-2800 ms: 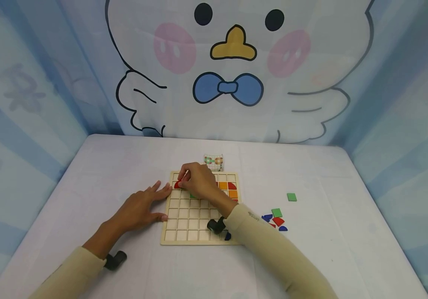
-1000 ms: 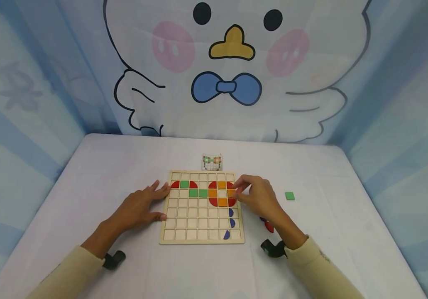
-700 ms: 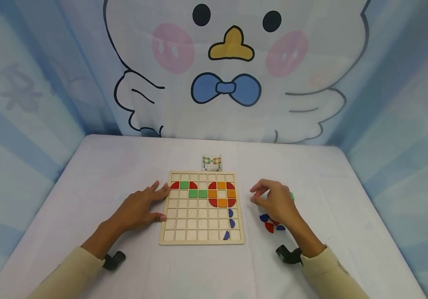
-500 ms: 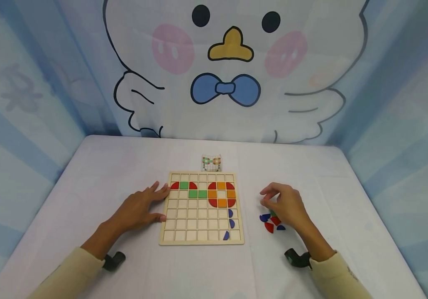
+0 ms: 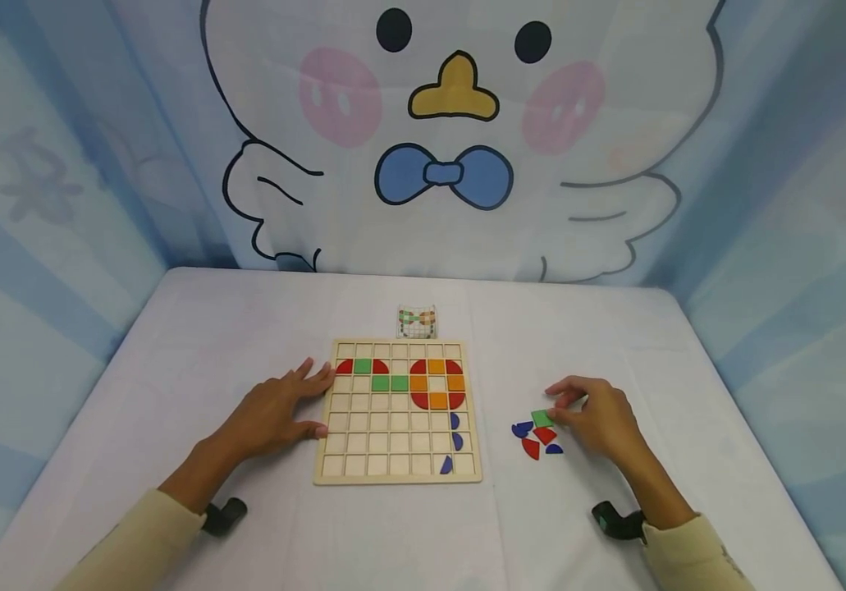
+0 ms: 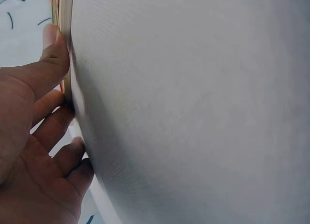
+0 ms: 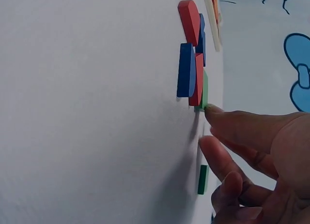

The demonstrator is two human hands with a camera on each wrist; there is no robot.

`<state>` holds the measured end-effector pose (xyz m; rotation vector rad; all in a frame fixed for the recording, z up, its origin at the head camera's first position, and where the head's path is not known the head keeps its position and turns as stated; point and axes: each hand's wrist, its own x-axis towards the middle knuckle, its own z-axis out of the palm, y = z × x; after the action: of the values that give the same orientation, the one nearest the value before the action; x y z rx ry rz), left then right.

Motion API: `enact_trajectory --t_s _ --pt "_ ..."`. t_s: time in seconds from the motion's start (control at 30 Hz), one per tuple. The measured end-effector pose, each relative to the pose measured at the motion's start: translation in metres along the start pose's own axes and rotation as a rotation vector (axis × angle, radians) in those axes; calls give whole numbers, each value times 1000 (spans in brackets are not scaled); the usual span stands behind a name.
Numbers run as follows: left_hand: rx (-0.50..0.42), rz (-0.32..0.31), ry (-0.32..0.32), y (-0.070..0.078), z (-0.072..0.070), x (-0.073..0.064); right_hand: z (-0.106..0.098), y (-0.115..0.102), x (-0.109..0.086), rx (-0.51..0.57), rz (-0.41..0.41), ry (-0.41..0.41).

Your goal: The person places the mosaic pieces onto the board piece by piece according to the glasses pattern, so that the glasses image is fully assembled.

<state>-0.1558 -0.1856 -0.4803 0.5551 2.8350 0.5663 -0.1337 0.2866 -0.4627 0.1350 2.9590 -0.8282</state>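
A wooden grid board (image 5: 389,444) lies on the table, with red rounded pieces (image 5: 345,367), green squares (image 5: 381,383), orange squares (image 5: 438,400) and blue pieces (image 5: 455,421) in some cells. My left hand (image 5: 275,410) rests at its left edge, fingers spread; thumb and fingertips touch the side in the left wrist view. My right hand (image 5: 600,414) hovers over a small pile, its thumb at the corner of a loose green square (image 5: 541,419). Thumb and index finger stand apart with nothing between them. Another green square (image 7: 202,179) lies below the fingers in the right wrist view.
Beside the green square lie loose red pieces (image 5: 532,449) and blue pieces (image 5: 522,429). A small pattern card (image 5: 417,322) stands behind the board. Curtains with a printed cartoon (image 5: 459,90) surround the white table (image 5: 245,320).
My right hand set a red piece in the board's upper left, touched its right side, then moved right to the loose pieces. The left hand stayed at the edge.
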Motion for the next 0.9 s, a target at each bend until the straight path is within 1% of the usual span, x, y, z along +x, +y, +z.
enact_trajectory --t_s 0.23,0.43,0.53,0.73,0.9 --pt "-3 6 2 0 0 -1 2 0 0 -8 5 -28" --pt "-4 13 10 0 0 -1 5 -3 2 2 -27 -76" --pt "-2 13 11 0 0 -1 5 -4 2 -3 -48 -79" --pt "2 9 9 0 0 0 6 -9 0 -39 -46 -104" --pt "5 3 5 0 0 0 6 -12 1 -36 -65 -108"
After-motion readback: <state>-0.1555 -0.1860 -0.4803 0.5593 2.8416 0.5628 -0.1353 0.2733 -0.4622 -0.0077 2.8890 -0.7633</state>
